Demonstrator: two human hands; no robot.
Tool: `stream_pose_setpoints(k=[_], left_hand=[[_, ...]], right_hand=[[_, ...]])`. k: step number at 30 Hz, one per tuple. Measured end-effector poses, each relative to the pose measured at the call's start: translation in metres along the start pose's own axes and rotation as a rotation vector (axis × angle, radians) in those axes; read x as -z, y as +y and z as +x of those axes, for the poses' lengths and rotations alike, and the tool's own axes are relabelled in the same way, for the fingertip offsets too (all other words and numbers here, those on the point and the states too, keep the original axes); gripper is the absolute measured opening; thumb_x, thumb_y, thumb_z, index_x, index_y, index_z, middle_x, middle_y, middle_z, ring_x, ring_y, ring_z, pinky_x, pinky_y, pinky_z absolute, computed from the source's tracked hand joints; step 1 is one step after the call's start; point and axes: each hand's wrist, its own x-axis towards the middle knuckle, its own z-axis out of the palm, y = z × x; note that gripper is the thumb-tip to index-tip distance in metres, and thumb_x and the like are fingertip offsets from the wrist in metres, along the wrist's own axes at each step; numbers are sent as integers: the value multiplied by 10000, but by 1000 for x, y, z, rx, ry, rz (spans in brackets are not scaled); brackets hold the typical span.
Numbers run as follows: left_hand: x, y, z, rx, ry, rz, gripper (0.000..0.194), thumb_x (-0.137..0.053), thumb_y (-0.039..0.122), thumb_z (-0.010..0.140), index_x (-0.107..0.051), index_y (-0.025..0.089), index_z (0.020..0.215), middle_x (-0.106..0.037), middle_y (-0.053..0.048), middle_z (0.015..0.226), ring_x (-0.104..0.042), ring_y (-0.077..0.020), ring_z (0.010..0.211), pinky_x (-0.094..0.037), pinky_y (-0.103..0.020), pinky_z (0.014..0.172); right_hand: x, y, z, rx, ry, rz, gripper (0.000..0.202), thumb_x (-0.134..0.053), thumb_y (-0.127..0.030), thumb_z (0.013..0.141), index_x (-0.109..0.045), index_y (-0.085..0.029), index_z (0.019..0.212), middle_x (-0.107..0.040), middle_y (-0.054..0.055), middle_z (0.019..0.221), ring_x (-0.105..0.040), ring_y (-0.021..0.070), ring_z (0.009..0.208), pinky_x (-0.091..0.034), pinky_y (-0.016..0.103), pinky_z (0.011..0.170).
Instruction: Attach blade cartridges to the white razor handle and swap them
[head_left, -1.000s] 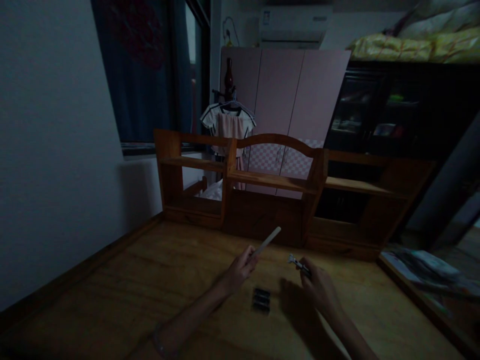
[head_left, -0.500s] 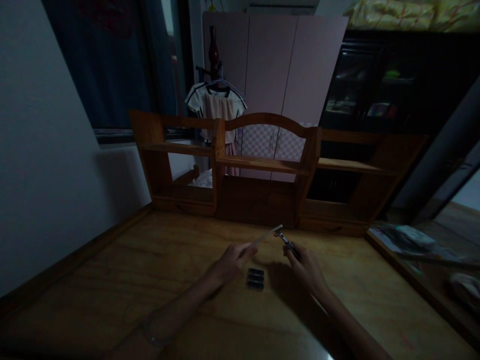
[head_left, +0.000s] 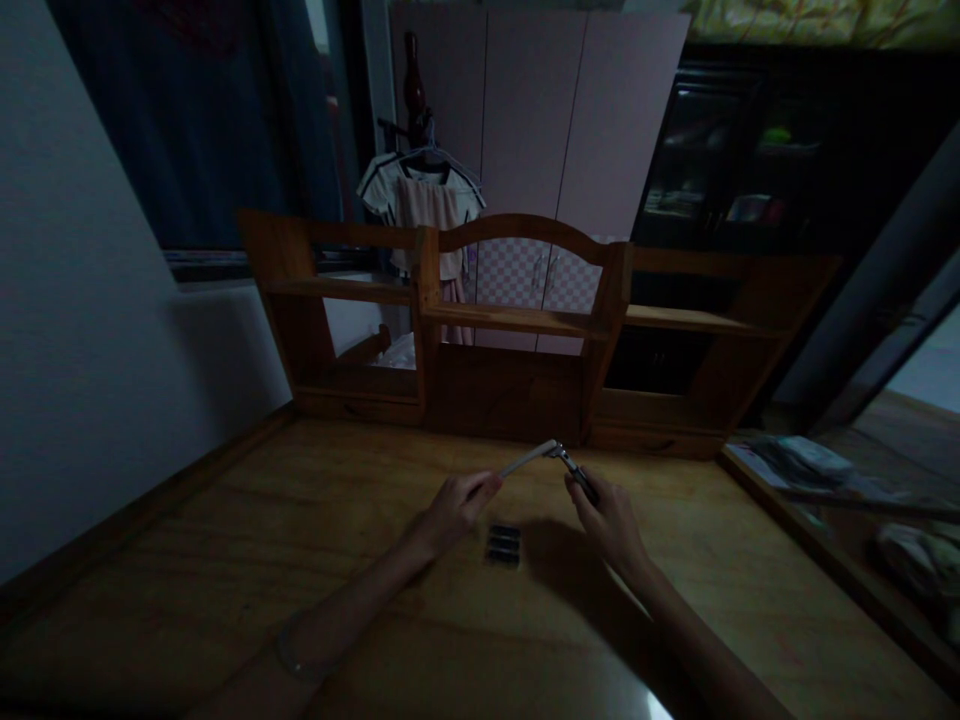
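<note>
Low over the wooden desk (head_left: pixel 315 560): left hand (head_left: pixel 450 510) closed around the near end of a thin pale stick (head_left: pixel 525 458), long axis running up and right, far tip meeting the razor (head_left: pixel 574 470) head. Right hand (head_left: pixel 611 520) closed on the razor handle, head pointing up and left toward the stick. Between the hands, flat on the desk, a small dark pack of cartridges (head_left: pixel 502 545), touched by neither. Behind, a wooden shelf unit (head_left: pixel 517 320).

No readable txt, labels or nos. anywhere; too dark
</note>
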Motion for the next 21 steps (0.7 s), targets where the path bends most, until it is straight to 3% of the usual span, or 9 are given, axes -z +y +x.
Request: stream_pose_setpoints(k=[10,21], left_hand=[[-6,-3,-1,-35,39,115,385,-387,423,917,-585,150,732,-489,9,621,-451,-133,599,-286,-234,561],[-5,-4,0,-31,24,129,393,-405,438,915,-564,147,705,-461,25,600,-428,-111,567,-270,-232,551]], right_hand=[[-6,-2,0,4,-21,21,300,-421,-369,905,-550,-167,725,-505,-15,559,-461,119,498,-259,227,493],[-6,0,-2,15,0,-26,291,-420,-373,913,-537,-178,731,-526,-11,573,-478,122,511,-261,232,505]])
